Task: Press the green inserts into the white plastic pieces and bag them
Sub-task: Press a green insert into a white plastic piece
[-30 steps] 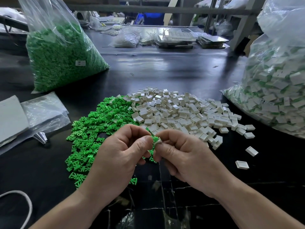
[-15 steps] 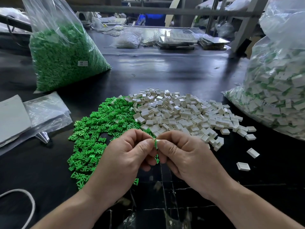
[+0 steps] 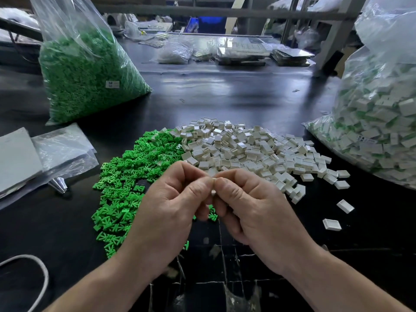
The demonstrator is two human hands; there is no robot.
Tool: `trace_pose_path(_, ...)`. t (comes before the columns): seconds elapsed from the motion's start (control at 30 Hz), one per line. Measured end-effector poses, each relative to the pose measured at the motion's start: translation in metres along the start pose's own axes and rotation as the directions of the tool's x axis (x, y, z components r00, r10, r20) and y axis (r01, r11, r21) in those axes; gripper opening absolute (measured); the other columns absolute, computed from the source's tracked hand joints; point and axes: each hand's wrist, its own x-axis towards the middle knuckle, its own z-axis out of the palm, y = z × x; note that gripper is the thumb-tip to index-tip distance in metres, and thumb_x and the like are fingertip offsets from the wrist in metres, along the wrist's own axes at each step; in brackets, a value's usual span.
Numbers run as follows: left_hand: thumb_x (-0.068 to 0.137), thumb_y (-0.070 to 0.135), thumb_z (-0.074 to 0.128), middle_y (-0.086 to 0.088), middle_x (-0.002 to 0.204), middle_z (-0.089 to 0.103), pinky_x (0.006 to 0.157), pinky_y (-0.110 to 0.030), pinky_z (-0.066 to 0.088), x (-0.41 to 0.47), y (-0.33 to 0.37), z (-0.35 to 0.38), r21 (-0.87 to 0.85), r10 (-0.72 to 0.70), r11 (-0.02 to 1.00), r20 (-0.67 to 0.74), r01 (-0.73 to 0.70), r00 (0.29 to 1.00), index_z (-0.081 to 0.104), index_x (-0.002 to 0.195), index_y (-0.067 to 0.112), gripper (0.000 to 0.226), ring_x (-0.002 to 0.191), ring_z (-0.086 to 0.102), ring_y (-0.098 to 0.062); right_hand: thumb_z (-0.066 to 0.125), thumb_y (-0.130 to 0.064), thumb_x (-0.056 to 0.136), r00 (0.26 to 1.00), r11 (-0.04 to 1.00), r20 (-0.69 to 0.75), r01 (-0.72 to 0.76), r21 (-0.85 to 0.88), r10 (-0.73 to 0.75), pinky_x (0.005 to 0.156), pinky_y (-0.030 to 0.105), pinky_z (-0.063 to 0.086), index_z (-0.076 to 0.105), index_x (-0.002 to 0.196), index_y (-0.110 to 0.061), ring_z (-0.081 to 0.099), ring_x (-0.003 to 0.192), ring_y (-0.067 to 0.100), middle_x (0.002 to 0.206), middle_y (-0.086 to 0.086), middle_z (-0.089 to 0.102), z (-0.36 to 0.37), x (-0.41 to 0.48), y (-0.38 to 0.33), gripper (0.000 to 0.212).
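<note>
Both hands met just in front of the loose heap of small white rectangular plastic pieces [image 3: 247,152] on the glossy black table [image 3: 225,93]. The left hand [image 3: 171,206] and the right hand [image 3: 254,208] had their fingers curled, thumb tips almost touching, and together pinched one small white plastic piece [image 3: 213,192]. Only a sliver of it showed between the thumbs, and whether a green insert sat in it could not be told.

The spread of bright green branched plastic inserts [image 3: 126,176] lay against the heap's left edge and ran towards the viewer, partly under the left wrist. Two stray white pieces [image 3: 345,206] lay apart from the heap at its near right.

Well to the heap's right bulged a large clear plastic bag of white pieces showing green inside [image 3: 378,131]. Behind the heap to the left stood a clear bag stuffed with green inserts [image 3: 85,79], bearing a small white label. To the heap's left lay flat empty clear bags [image 3: 60,147] beside a grey flat pad [image 3: 15,158], with a small shiny metal cone [image 3: 57,185] at their near edge. A white cord [image 3: 42,266] looped at the near left.
</note>
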Motion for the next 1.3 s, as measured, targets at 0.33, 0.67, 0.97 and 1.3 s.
trace_pose_path(0.33, 0.086, 0.072, 0.04, -0.025, 0.092, 0.073, 0.056, -0.049, 0.057, -0.013, -0.001, 0.014, -0.356, -0.297, 0.885, 0.061, 0.299, 0.953, 0.072, 0.082, 0.0, 0.078, 0.082, 0.07, -0.043, 0.059, -0.025, 0.097, 0.962, 0.972, 0.228, -0.105, -0.211, 0.154, 0.06, 0.016, 0.047, 0.069, 0.086, -0.03, 0.061, 0.064, -0.002, 0.067, -0.015, 0.064, 0.026, -0.009, 0.019, 0.017)
trace_pose_path(0.67, 0.09, 0.068, 0.039, -0.026, 0.085, 0.072, 0.067, -0.049, 0.058, -0.012, -0.001, 0.016, -0.337, -0.306, 0.9, -0.038, 0.276, 0.951, 0.071, 0.071, 0.004, 0.075, 0.079, 0.071, -0.043, 0.058, -0.015, 0.101, 0.977, 0.972, 0.187, -0.063, -0.227, 0.107, 0.048, 0.009, 0.043, 0.069, 0.086, -0.016, 0.059, 0.052, -0.004, 0.059, -0.015, 0.061, 0.032, -0.013, 0.012, 0.019)
trace_pose_path(0.97, 0.085, 0.03, 0.068, 0.002, 0.099, 0.074, 0.073, -0.02, 0.056, -0.002, 0.003, -0.01, 0.097, 0.102, 0.989, 0.098, -0.112, 0.99, 0.071, 0.102, 0.024, 0.018, 0.089, 0.072, -0.016, 0.058, -0.027, 0.091, 0.968, 0.938, 0.168, -0.225, 0.262, 0.186, 0.032, 0.016, 0.026, 0.064, 0.08, -0.019, 0.038, 0.04, 0.008, 0.067, 0.001, 0.052, -0.004, 0.006, 0.003, 0.014)
trace_pose_path(1.3, 0.083, 0.034, 0.06, 0.017, 0.087, 0.06, 0.072, -0.004, 0.041, -0.001, 0.0, -0.005, 0.618, 0.391, 0.685, 0.135, -0.386, 0.911, 0.068, 0.088, 0.022, 0.015, 0.082, 0.059, 0.003, 0.058, -0.024, 0.086, 0.939, 0.894, 0.207, -0.33, 0.303, 0.276, 0.031, 0.018, 0.029, 0.062, 0.077, -0.015, 0.043, 0.041, 0.008, 0.068, 0.004, 0.055, -0.012, 0.008, 0.008, 0.013)
